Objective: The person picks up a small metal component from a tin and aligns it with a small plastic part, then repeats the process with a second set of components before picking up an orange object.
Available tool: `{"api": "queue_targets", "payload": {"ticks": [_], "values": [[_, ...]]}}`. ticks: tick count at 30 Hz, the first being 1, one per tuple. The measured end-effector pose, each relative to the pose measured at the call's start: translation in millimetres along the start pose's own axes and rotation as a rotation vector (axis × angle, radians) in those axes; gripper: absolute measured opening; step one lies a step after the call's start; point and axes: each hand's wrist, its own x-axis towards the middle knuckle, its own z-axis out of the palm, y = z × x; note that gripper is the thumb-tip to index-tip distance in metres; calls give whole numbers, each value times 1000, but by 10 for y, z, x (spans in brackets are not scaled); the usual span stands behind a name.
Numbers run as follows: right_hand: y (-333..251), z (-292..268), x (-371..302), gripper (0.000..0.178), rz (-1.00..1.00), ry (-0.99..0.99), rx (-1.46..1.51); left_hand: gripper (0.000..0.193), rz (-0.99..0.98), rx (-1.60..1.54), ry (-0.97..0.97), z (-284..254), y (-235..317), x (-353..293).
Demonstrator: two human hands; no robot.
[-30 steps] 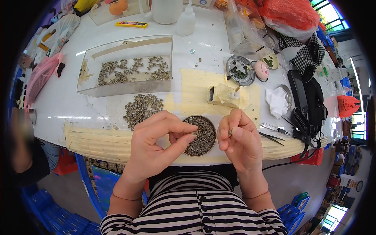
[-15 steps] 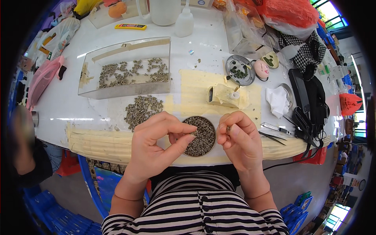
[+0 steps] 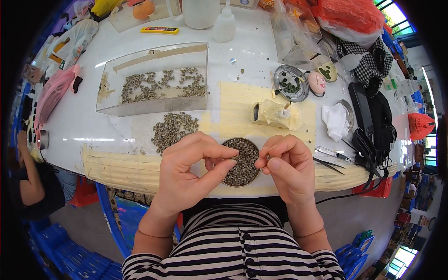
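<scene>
A round tin [image 3: 242,185] full of small grey metal parts [image 3: 245,161] sits near the table's front edge, between my hands. Over its left rim, my left hand [image 3: 191,170] pinches a tiny metallic piece between thumb and forefinger. My right hand [image 3: 289,168], at the tin's right side, also has thumb and fingertips closed on a tiny metal part [image 3: 268,157]. Both pieces are too small to make out exactly. Left of the tin lies a loose pile of similar parts [image 3: 175,130]. Behind the pile, a clear rectangular box [image 3: 154,106] holds more of them.
A tape-covered block [image 3: 272,115] stands behind the tin. To the right lie tweezers [image 3: 328,165], a craft knife [image 3: 332,153], a white tissue [image 3: 334,122] and a dish with dark green bits [image 3: 291,84]. A white squeeze bottle [image 3: 225,27] stands at the back. Another person's arm [image 3: 30,175] shows at left.
My right hand's fingertips have moved slightly left, toward the tin, and the part between them shows more. The view has shifted a little. The person at left has moved an arm.
</scene>
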Motion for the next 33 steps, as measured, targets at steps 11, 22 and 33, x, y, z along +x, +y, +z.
{"api": "queue_targets", "payload": {"ticks": [11, 22, 33], "values": [[-6, 104, -25, 18, -124, 9, -299, 20, -52, -29, 9, 14, 62, -4], [15, 140, -10, 18, -249, 4, -789, 21, -31, -26, 7, 5, 50, -15], [26, 214, -18, 25, -276, -32, -924, 24, 38, 29, 27, 26, 23, -20]]}}
